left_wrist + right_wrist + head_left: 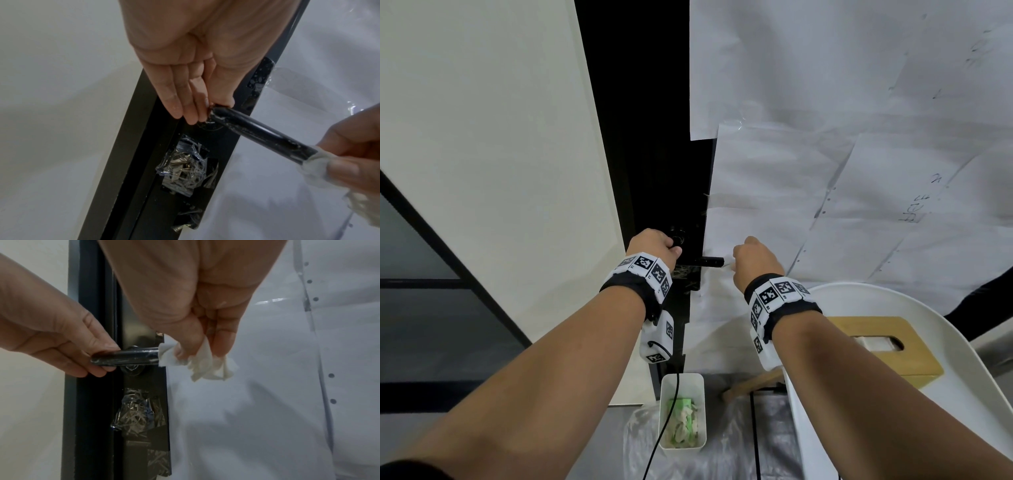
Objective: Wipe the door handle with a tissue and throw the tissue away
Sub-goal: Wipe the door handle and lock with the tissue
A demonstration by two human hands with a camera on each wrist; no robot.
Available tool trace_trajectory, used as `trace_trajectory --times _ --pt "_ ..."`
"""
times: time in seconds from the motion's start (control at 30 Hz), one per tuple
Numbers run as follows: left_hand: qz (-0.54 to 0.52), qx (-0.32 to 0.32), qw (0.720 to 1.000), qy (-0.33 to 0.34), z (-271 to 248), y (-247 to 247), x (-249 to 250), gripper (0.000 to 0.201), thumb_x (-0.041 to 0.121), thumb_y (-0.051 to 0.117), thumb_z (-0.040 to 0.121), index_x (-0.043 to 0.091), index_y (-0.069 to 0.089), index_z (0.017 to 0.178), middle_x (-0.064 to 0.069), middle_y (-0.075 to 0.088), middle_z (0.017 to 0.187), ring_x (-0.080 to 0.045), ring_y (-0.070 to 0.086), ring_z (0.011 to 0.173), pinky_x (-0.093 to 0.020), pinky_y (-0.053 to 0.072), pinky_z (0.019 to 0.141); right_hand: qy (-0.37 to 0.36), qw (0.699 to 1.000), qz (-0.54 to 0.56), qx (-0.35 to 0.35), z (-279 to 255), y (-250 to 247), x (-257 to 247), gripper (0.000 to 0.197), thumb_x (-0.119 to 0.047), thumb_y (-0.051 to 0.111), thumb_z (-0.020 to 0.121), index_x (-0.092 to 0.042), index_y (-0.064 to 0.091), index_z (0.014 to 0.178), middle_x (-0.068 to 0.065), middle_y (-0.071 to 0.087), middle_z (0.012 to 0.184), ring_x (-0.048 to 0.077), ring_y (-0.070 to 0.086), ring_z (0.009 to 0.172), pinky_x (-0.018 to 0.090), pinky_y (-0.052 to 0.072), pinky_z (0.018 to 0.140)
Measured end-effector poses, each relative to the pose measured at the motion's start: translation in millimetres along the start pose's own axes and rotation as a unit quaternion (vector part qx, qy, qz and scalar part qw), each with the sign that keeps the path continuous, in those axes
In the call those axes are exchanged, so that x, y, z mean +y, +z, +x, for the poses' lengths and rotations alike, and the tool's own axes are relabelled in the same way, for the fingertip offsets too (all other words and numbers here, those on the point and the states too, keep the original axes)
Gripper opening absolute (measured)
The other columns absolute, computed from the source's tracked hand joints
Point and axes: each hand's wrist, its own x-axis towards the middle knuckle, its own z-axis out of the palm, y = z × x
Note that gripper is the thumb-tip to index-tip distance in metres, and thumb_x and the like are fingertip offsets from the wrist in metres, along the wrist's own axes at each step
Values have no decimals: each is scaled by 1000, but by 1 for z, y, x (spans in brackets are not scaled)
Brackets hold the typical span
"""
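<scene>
The black lever door handle (710,262) sticks out to the right from the dark door frame. My left hand (674,248) pinches the handle's (125,356) pivot end, thumb on top and fingers beneath. My right hand (736,263) grips a crumpled white tissue (197,360) that is wrapped over the handle's free end. In the left wrist view the tissue (314,164) covers the tip of the handle (252,129), and loose folds hang below my fingers. White streaks show along the bare part of the lever.
White paper sheets (825,171) cover the door panel right of the handle. A small white bin (698,380) with crumpled tissues stands on the floor below. A wooden tissue box (914,335) sits on a white round seat (945,322) at lower right. Crumpled tape (135,412) sits under the handle.
</scene>
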Motion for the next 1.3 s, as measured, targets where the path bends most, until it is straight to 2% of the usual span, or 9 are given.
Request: trace_trajectory --times 0.13,0.33,0.5,0.67,0.87,0.97,1.13,1.23,1.3 --pt "-2 -1 1000 0 1 1 -3 31 34 67 87 18 69 113 0 70 111 -18 65 104 -25 50 88 -34 997 -34 52 -6 4 -5 18 12 48 79 1 61 83 12 45 110 28 46 96 29 35 67" --pt "-6 8 1000 5 0 1 -3 30 33 67 87 18 70 114 1 69 114 -17 64 108 -24 48 88 -46 997 6 60 -9 10 -15 19 13 52 77 -4 47 71 14 38 110 23 34 81 31 39 64" --pt "-9 9 1000 0 -1 0 -3 30 34 68 86 19 71 112 2 70 112 -17 65 104 -21 47 81 -80 996 6 48 -9 7 -32 14 10 52 79 -4 51 78 14 40 107 27 41 81 33 39 61" --pt "-25 0 1000 -17 1 -2 -4 29 34 72 82 21 72 108 1 71 107 -16 67 93 -21 50 77 -118 990 42 59 0 13 -53 26 0 62 83 -6 50 105 13 45 107 30 52 93 32 40 63" --pt "-12 -18 1000 0 6 -7 -2 25 32 67 87 19 73 107 1 71 108 -17 66 101 -25 50 87 -115 992 24 40 3 6 -48 21 -3 61 81 -8 58 101 11 42 107 28 50 92 33 43 65" --pt "-7 -21 1000 -1 8 -7 -1 20 31 66 88 20 75 102 1 72 102 -18 67 96 -24 50 83 -112 992 1 61 3 8 -48 18 -10 64 82 -10 58 99 10 44 106 28 49 95 33 39 63" --pt "-12 -22 1000 -14 9 -7 1 11 26 68 86 20 75 93 1 72 95 -16 64 81 -21 48 75 -129 990 26 52 6 12 -64 22 -7 62 83 -7 57 104 13 45 111 30 51 96 36 48 70" --pt "-19 -43 999 -14 8 -9 1 18 15 63 87 17 73 102 0 70 100 -20 65 94 -24 49 81 -135 989 38 40 5 13 -74 29 -1 59 80 -4 56 109 15 44 115 32 50 100 38 50 78" --pt "-25 -36 999 -1 5 -9 1 21 11 60 87 17 75 100 -2 72 100 -20 66 93 -23 49 78 -135 989 37 42 2 13 -75 32 0 58 79 -3 55 111 15 43 116 32 49 102 38 49 79"
